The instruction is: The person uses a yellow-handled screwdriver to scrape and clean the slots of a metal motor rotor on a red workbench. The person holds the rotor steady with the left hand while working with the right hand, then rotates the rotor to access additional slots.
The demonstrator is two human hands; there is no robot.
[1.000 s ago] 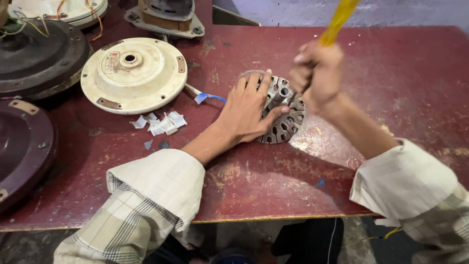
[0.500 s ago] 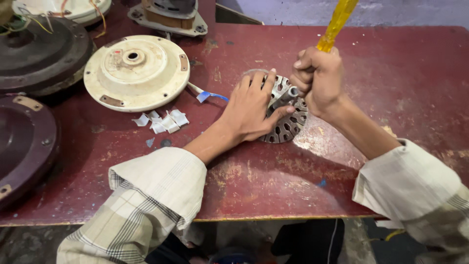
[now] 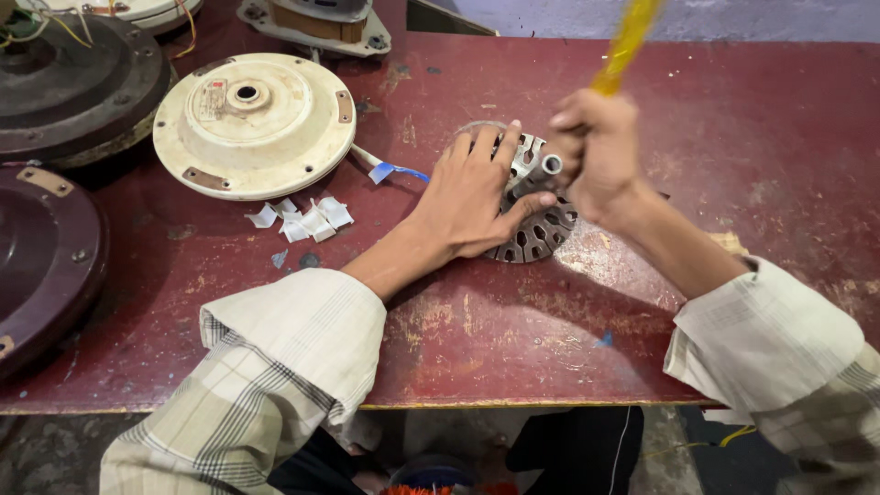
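Left hand (image 3: 477, 197) lies flat, fingers spread, pressing down on the slotted metal rotor (image 3: 536, 229), covering most of its left half. Right hand (image 3: 596, 156) sits at about 2 o'clock from the rotor, fist closed tight round a yellow handle (image 3: 625, 41) that sticks up and away, blurred. Rotor's mid-table (image 3: 733, 137). At 9 o'clock there's paper scraps (image 3: 302, 218), and a cream cover (image 3: 252, 119) at 10. Dark housings (image 3: 64, 82) sit far left.
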